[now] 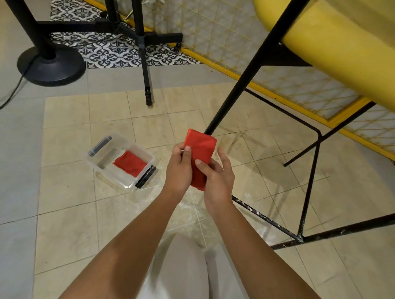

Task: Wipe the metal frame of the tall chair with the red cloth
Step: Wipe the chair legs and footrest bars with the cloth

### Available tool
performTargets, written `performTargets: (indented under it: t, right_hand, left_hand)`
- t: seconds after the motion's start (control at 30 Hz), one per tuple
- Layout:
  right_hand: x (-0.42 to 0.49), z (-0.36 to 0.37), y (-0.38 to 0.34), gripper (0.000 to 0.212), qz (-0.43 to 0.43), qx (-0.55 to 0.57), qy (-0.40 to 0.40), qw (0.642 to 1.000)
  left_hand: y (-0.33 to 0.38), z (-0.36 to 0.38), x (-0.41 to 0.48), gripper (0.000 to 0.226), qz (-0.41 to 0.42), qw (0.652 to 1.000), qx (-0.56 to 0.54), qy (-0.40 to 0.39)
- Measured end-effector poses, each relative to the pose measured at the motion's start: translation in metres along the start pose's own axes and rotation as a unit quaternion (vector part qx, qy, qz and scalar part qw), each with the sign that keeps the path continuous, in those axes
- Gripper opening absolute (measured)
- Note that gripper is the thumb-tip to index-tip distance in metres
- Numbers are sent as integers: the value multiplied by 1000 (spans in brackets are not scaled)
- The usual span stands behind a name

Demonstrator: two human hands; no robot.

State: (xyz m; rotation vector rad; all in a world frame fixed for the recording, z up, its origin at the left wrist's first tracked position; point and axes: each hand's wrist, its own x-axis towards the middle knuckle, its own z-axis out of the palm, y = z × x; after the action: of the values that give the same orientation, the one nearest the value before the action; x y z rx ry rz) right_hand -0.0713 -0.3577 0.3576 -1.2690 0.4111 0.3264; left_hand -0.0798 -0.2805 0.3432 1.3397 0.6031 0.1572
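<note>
A folded red cloth [200, 147] sits between both my hands, a little in front of the lower end of the tall chair's black metal leg [252, 67]. My left hand [180, 170] grips its left edge with the thumb on top. My right hand [216, 175] pinches it from the right, thumb across the fabric. The chair's yellow seat [336, 43] fills the upper right. Its thin black footrest bars [312, 132] and paint-flecked lower rails [266, 218] run to the right of my hands.
A clear plastic box [98, 166] holding a second red cloth [130, 164] lies on the tiled floor to the left. A black stand with a round base [52, 67] and a tripod leg [145, 68] stand behind. A yellow-framed mesh panel [243, 27] lines the back.
</note>
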Motion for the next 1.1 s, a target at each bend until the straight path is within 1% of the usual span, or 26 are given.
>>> performTargets:
  t: [0.07,0.13,0.2,0.27,0.3,0.37,0.43,0.47,0.53,0.57,0.63,0.73,0.8,0.87,0.97,1.1]
  right_hand:
    - [-4,6,-7,60,-27,3,-8,1000]
    - [-6,12,-14,54,-68,1,-4,998]
    - [-6,15,-18,47,-89,-4,1,996]
    - [-6,13,-20,34,-80,15,-6,997]
    - [-5,11,-21,28,-71,30,-14,997]
    - [-6,6,-24,24,-54,55,-29,997]
    - [-7,1,-26,25,-54,59,-56,995]
    - [-8,-1,-27,28,-58,48,-74,994]
    - [-6,-3,-26,37,-73,6,-90,993]
    - [-4,-3,-26,40,-80,-12,-80,993]
    - [0,-1,-29,44,-88,-30,-35,995]
    - [7,0,-31,41,-107,-46,16,993]
    - [11,-1,-30,37,-117,-72,22,990]
    - [15,0,-29,35,-111,-90,23,989]
    - [22,-2,-26,33,-83,-96,27,991]
    - [28,-3,-18,33,-59,-128,10,990]
  left_hand:
    - [6,6,0,23,33,999,1,23]
    - [14,12,1,34,80,995,0,51]
    - [18,14,5,36,141,988,-3,69]
    - [19,14,6,33,184,981,34,56]
    - [19,15,4,34,191,979,61,41]
    - [15,16,0,43,185,977,101,23]
    - [9,16,-2,52,173,978,116,24]
    - [5,16,-2,53,170,977,122,28]
    - [2,16,-2,47,178,974,132,48]
    - [2,15,-1,43,184,973,128,59]
    - [2,15,4,40,180,976,99,76]
    - [8,16,16,34,163,981,68,87]
    - [12,18,20,32,178,977,93,78]
    - [12,22,21,34,187,969,147,63]
    - [4,27,22,37,168,970,163,64]
    - [-19,25,23,40,133,970,189,80]
